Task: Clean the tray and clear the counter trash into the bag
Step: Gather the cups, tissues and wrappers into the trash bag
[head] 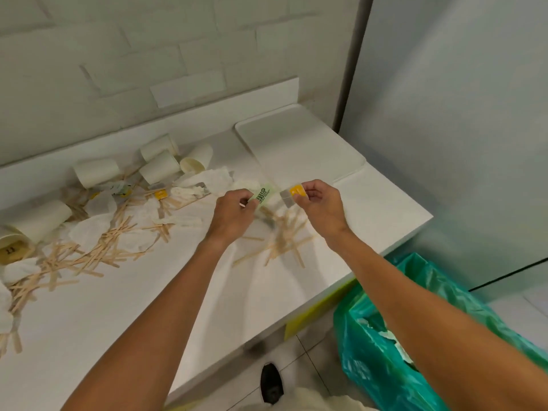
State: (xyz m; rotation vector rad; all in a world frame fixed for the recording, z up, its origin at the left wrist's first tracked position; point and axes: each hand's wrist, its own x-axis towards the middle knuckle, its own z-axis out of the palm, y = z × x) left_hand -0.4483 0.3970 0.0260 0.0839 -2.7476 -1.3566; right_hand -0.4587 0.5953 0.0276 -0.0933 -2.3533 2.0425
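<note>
Head view: left hand [234, 209] pinches a green packet [262, 194], right hand [320, 203] pinches a yellow packet [296, 191], and the bag [370, 366] sits below-right, nearer the right hand.

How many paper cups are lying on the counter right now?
6. Four paper cups cluster at the back: leftmost, rear, middle, right. Two more lie at the far left. The napkins may hide others.
</note>
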